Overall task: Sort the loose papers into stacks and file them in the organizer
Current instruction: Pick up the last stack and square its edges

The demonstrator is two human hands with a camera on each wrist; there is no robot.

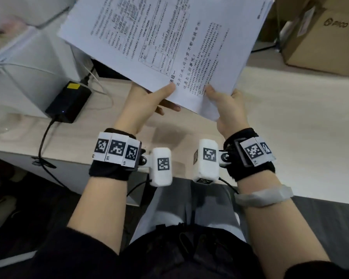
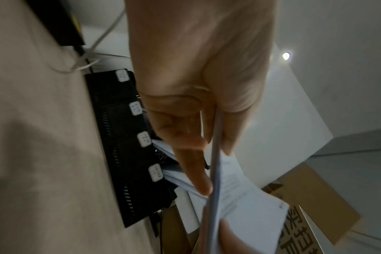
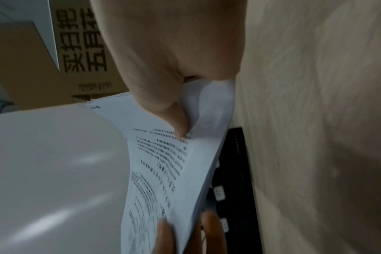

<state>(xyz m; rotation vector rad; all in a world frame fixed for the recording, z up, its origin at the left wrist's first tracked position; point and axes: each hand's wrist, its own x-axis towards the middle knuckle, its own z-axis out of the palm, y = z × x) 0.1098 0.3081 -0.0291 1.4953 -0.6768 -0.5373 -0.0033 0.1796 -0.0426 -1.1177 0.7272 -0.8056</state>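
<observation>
A stack of printed white papers (image 1: 169, 41) is held up over the wooden desk (image 1: 290, 109). My left hand (image 1: 149, 99) pinches its near edge, thumb on top and fingers underneath. My right hand (image 1: 226, 105) grips the near right corner the same way. The papers hide the organizer in the head view. In the left wrist view the black mesh organizer (image 2: 120, 154) with white labels stands on the desk beyond my left hand (image 2: 198, 120); papers (image 2: 174, 177) lie in its lower slots. The right wrist view shows the stack (image 3: 174, 163) and the organizer's edge (image 3: 235, 171).
A black power adapter (image 1: 69, 101) with its cable lies at the left on the desk, next to a white appliance (image 1: 28, 63). A cardboard box (image 1: 320, 33) stands at the back right. The desk's front edge runs just before my wrists.
</observation>
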